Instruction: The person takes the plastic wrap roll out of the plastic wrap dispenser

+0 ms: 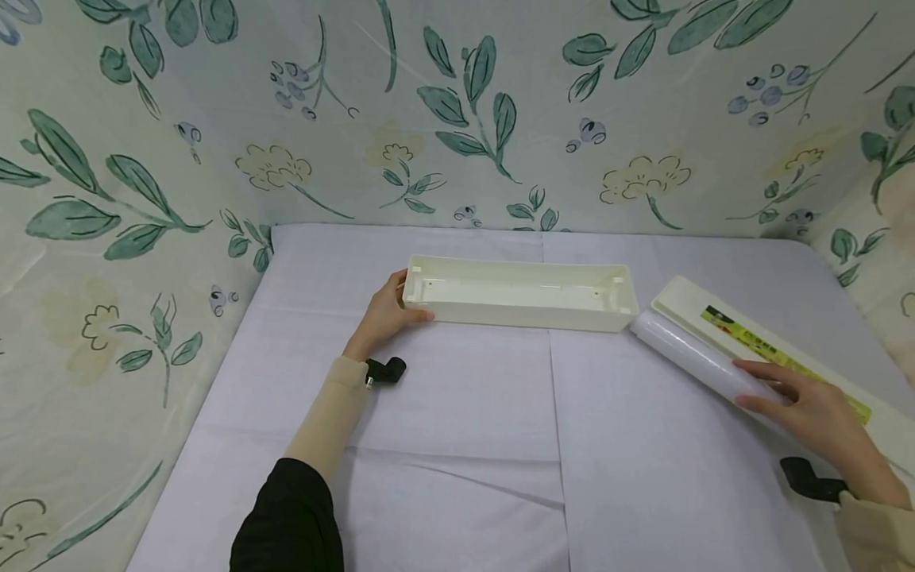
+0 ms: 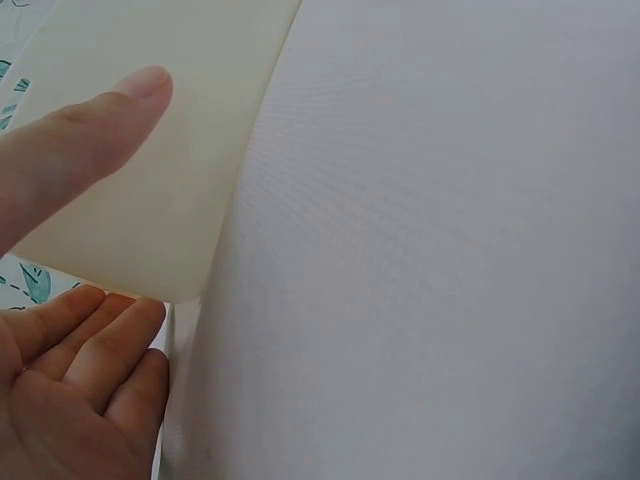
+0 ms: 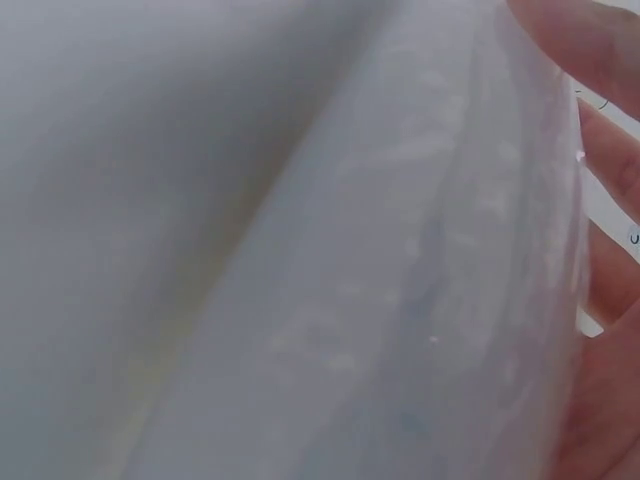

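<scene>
A long cream plastic box (image 1: 515,315) lies open side up near the table's far edge, its inside bare. My left hand (image 1: 386,314) grips its left end, the thumb along the front wall and the fingers round the end; the left wrist view shows the thumb over the box wall (image 2: 170,210). On the right, my right hand (image 1: 815,409) holds a roll of clear plastic film (image 1: 704,357) between thumb and fingers. Up close, the glossy roll (image 3: 430,280) fills much of the right wrist view. The roll's near end is hidden by the hand.
Behind the roll, slanting toward the right edge, lies a long cream lid (image 1: 686,298) with a yellow-green label (image 1: 761,345). A white cloth with fold creases covers the table (image 1: 457,492). Leaf-patterned fabric (image 1: 543,143) stands behind the table and at its sides.
</scene>
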Tool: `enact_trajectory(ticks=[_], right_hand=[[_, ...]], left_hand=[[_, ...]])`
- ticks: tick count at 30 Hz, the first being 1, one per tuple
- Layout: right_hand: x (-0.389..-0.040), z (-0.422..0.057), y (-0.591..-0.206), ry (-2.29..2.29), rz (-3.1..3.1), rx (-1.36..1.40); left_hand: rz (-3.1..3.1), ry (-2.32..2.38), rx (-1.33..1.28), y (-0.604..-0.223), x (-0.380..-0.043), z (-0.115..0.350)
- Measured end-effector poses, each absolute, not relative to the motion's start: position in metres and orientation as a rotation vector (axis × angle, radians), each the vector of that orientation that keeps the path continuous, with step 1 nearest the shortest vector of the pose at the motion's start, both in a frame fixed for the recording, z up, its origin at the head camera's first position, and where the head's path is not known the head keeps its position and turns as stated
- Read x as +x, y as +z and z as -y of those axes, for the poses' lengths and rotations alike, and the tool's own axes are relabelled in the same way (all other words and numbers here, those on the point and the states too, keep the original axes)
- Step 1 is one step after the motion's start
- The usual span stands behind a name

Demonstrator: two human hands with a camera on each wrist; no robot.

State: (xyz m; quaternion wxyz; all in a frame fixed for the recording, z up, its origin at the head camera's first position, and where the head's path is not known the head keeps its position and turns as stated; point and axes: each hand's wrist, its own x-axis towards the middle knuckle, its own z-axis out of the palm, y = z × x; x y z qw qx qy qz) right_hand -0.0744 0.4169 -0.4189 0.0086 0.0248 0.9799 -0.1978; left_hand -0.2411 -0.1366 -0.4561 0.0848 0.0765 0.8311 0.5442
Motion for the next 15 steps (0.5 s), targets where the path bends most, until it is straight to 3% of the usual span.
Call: enact_trajectory(ticks=[15], right_hand=[[-0.0732, -0.4174, -0.4258, -0.624, -3.068, 0.016]], left_hand=[[-2.463, 1.633, 0.225, -0.4537, -0.2388, 0.1361]])
